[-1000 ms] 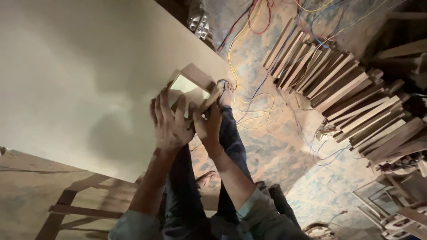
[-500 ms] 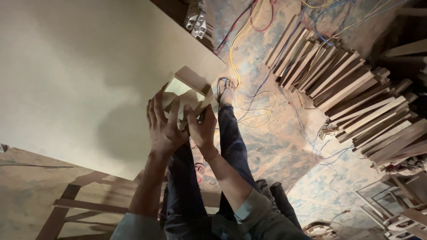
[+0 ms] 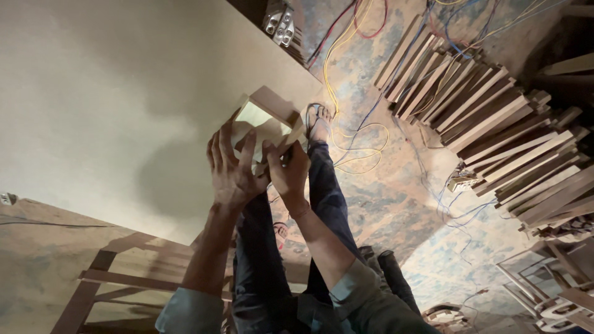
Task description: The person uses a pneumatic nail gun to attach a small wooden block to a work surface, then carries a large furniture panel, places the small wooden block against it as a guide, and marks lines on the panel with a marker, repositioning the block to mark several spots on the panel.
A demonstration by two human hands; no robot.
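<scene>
Small open wooden box frame: pale, square, made of thin boards, held up at the edge of the large pale board, above the person's knees.
Head view, left hand: left hand spread with fingers fanned upward, pressed flat against the near lower side of the frame; it bears on the wood rather than closing round it.
Head view, right hand: right hand curled narrow around the frame's lower right corner, thumb and fingers pinching the board edge (what lies inside the fist cannot be told).
Frame relative to the grip: it sits just above and beyond both hands, its open middle showing pale between them; the left hand touches its left lower part, the right hand its right lower part, the hands just beside each other.
Large pale board: flat cream sheet filling the left of the view, the frame touching its edge; the hands' shadow falls on it.
Legs: dark blue trousers stretched out beneath the hands, a sandalled foot just right of the frame.
Floor: mottled brown and blue ground crossed by loose coloured wires.
Stacked wooden slats: long tan strips piled well apart to the right.
Brown wooden frame: dark rails at lower left.
</scene>
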